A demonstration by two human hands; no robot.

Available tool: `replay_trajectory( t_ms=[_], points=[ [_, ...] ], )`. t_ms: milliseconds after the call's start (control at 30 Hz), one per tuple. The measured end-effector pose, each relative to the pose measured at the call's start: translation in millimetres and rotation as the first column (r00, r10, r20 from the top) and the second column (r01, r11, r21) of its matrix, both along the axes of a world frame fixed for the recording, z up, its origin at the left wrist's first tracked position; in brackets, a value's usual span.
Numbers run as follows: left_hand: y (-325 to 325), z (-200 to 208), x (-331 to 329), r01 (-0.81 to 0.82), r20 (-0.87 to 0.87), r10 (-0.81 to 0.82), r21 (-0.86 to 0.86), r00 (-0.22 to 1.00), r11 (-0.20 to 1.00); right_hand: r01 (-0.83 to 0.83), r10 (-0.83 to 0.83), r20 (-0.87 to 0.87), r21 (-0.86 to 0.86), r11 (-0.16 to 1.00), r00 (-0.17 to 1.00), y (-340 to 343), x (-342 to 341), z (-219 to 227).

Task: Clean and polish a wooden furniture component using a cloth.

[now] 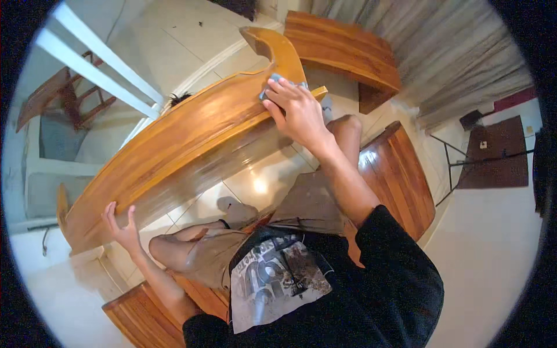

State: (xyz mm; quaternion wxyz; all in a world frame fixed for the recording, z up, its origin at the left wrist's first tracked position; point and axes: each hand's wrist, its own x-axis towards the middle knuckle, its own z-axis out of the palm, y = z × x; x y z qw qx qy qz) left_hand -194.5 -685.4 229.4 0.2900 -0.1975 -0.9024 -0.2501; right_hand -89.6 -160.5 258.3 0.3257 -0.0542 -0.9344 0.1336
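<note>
A long, glossy wooden furniture piece [174,139] with a curved, horn-shaped end [282,49] stretches across in front of me, from lower left to upper right. Near that curved end, my right hand [299,110] presses a small blue-grey cloth [275,77] against the wood, its fingers covering most of it. At the opposite end, my left hand [123,228] has its thumb and fingers spread, with the fingertips at the lower edge of the wood. It holds no loose item. My bent legs are below the piece.
Another curved wooden piece [342,49] stands at the far right, by a grey curtain [441,52]. Wooden slats [400,180] lie beside and beneath me. White posts [101,64], a brown chair [69,95] and a dark spiky tuft [180,99] show beyond the piece. A thin black frame [449,165] stands right.
</note>
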Motion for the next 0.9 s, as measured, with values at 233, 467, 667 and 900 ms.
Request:
replay_trajectory(
  t_ms=[233,467,667,900],
  points=[
    [-35,-16,-11,-0.073,-0.064,0.074,0.025,0.995,0.997,-0.189,0.193,0.053,-0.075,0.979,0.980,43,6,16],
    [9,-6,-37,-0.374,0.125,0.352,0.281,0.927,0.884,-0.116,0.146,0.202,-0.151,0.982,0.968,51,16,23],
    [108,32,-105,-0.007,0.086,0.003,0.049,0.996,0.999,-0.288,0.292,0.279,-0.055,0.956,0.915,-12,-19,21],
    [151,48,-122,0.111,0.432,-0.036,-0.151,0.901,0.982,-0.192,0.196,0.273,-0.040,0.981,0.942,-27,-23,23]
  ],
)
